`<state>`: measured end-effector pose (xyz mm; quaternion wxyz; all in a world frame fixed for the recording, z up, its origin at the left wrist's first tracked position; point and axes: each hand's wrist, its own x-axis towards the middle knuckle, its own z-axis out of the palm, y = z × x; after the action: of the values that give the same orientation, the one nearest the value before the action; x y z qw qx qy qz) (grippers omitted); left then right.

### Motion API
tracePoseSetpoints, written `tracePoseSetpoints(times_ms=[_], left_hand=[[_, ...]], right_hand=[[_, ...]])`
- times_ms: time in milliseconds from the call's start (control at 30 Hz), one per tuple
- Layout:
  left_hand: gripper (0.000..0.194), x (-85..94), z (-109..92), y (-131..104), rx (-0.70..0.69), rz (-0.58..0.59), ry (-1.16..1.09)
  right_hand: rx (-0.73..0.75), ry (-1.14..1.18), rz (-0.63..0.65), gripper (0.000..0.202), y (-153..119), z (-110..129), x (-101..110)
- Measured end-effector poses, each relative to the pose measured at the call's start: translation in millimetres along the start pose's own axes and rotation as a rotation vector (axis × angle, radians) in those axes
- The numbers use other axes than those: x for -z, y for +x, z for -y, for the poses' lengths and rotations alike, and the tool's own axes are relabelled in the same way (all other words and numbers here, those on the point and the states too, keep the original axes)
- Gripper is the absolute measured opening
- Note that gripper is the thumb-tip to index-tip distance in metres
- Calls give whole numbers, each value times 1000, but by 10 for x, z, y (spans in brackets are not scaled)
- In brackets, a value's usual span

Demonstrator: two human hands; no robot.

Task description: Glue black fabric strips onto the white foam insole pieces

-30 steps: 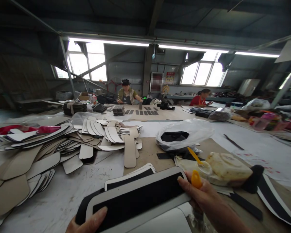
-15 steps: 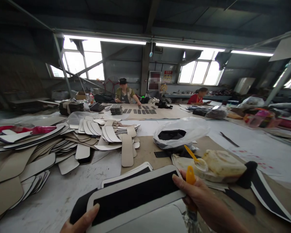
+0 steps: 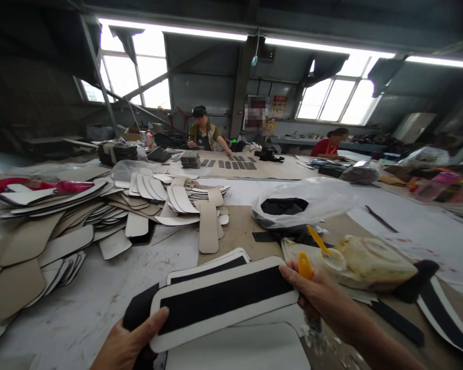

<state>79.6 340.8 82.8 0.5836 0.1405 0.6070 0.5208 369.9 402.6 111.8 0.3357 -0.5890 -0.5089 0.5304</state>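
Note:
A white rounded panel with a black strip down its middle [image 3: 227, 298] is held up between both hands. My left hand [image 3: 133, 336] pinches its left end, thumb on top, with black material beside the fingers. My right hand [image 3: 318, 290] grips the right end, thumb over the top corner; a yellow handle [image 3: 305, 265] sticks up by its fingers. Behind the held panel lies a similar panel [image 3: 208, 268]. Below it, a plain white piece [image 3: 250, 349] rests on the table.
Loose beige and white panels [image 3: 73, 241] pile at left. A plastic bag with black pieces [image 3: 289, 205] stands beyond the hands. A stained yellowish container [image 3: 374, 262] with a yellow brush [image 3: 318, 239] sits at right. Two people [image 3: 206, 131] work across the table.
The view has shifted, so the surroundings sit higher and the right-hand objects farther right. The held panel is raised slightly, showing its lower edge and more of the white piece beneath.

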Motion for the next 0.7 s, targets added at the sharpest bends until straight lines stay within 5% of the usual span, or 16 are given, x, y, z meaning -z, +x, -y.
tracePoseSetpoints(times_ms=[300, 533, 700], left_hand=[[46, 19, -64, 48, -162, 290, -32], [39, 61, 22, 104, -215, 205, 17], [45, 41, 49, 171, -262, 85, 8]], right_hand=[[-46, -207, -41, 41, 265, -14, -54], [-117, -177, -13, 44, 395, -93, -88], [11, -319, -131, 38, 398, -134, -103]])
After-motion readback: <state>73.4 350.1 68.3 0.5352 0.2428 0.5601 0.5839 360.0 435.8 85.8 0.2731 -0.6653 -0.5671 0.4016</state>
